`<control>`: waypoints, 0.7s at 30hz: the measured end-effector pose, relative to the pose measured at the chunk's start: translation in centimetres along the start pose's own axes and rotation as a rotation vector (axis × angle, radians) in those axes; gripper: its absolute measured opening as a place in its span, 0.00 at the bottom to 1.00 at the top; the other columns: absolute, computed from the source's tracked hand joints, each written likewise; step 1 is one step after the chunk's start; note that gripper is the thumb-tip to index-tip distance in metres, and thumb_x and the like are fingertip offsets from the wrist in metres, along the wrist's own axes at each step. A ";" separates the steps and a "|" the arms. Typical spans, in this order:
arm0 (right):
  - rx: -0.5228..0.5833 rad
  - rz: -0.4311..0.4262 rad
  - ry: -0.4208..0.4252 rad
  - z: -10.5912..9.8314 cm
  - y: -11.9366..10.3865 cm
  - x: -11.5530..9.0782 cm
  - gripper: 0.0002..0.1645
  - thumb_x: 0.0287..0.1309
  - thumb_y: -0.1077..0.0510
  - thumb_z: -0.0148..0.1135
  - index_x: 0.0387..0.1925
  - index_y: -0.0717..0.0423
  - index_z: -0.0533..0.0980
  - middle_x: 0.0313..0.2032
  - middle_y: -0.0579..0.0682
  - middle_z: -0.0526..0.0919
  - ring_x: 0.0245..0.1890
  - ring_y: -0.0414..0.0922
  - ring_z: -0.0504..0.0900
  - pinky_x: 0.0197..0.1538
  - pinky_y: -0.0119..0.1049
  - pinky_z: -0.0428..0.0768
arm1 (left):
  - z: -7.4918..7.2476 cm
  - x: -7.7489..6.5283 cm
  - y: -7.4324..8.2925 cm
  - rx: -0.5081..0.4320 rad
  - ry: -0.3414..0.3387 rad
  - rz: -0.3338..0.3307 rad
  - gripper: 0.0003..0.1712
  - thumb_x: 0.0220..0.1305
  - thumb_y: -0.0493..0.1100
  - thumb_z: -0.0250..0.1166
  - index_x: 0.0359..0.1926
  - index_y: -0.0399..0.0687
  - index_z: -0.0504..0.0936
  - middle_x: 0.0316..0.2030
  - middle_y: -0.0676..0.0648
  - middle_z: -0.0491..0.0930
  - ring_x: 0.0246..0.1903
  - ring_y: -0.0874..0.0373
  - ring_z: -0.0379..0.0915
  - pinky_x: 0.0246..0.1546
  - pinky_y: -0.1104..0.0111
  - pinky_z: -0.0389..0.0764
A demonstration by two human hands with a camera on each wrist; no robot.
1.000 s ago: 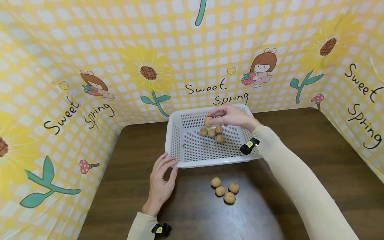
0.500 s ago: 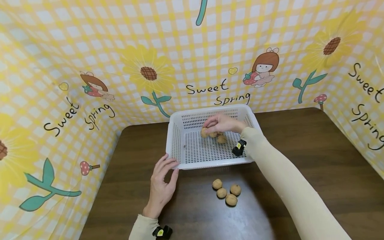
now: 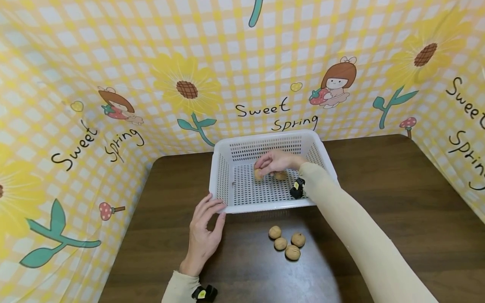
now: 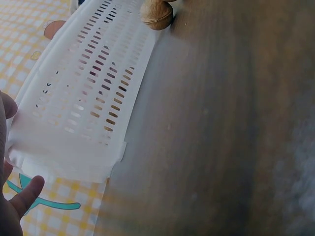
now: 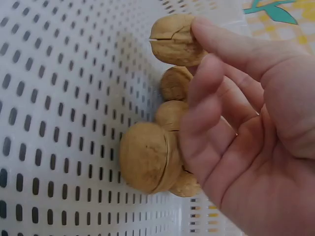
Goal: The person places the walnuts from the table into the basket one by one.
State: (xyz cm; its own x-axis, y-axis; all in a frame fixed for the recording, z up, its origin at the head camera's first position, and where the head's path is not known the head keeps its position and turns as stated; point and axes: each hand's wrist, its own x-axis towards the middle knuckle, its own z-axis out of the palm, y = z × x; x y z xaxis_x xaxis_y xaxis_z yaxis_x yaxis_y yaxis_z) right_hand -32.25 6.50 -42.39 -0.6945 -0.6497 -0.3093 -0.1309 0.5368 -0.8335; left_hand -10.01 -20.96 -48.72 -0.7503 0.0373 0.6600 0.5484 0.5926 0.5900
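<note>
A white perforated plastic basket stands on the brown table. At its near left corner my left hand holds the rim, with the thumb outside below it. Inside the basket my right hand pinches a walnut between thumb and fingertips, low over the basket's floor. Several other walnuts lie in a cluster beneath and beside that hand, which partly hides them in the head view. Several loose walnuts sit together on the table in front of the basket.
A yellow checked cloth with printed flowers hangs behind and beside the brown table. The basket's far side is close to it. Black wrist cameras are strapped over both cream sleeves.
My right hand has moved lower and slightly left and nearer in the basket, the walnut still pinched in it. The left hand stays on the corner.
</note>
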 end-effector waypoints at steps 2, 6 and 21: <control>0.001 0.022 -0.016 0.3 0.1 0.1 0.25 0.66 0.52 0.75 0.62 0.52 0.83 0.61 0.53 0.88 0.21 0.38 0.75 0.25 0.28 0.74 | 0.0 0.0 0.0 0.000 -0.001 0.000 0.15 0.66 0.31 0.70 0.52 0.48 0.90 0.56 0.43 0.87 0.73 0.42 0.70 0.79 0.71 0.63; -0.001 0.042 -0.029 0.8 0.2 0.3 0.25 0.66 0.55 0.74 0.63 0.55 0.82 0.63 0.56 0.86 0.17 0.33 0.72 0.24 0.25 0.74 | 0.0 0.0 0.0 -0.004 -0.001 0.000 0.15 0.66 0.31 0.70 0.51 0.48 0.90 0.56 0.42 0.87 0.72 0.42 0.70 0.79 0.71 0.63; -0.021 -0.028 0.059 1.0 -0.5 0.5 0.19 0.67 0.60 0.72 0.57 0.58 0.84 0.55 0.55 0.90 0.25 0.40 0.83 0.27 0.29 0.78 | 0.1 -0.1 -0.1 -0.001 0.007 0.009 0.14 0.66 0.31 0.70 0.51 0.46 0.90 0.55 0.42 0.87 0.72 0.40 0.71 0.79 0.70 0.64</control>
State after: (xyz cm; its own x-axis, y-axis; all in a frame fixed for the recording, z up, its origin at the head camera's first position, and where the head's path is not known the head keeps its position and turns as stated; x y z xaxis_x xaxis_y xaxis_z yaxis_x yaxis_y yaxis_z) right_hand -31.87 5.39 -42.58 -0.7309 -0.6318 -0.2582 -0.1650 0.5306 -0.8314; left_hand -10.06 -20.99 -48.86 -0.7431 0.0368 0.6682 0.5553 0.5912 0.5850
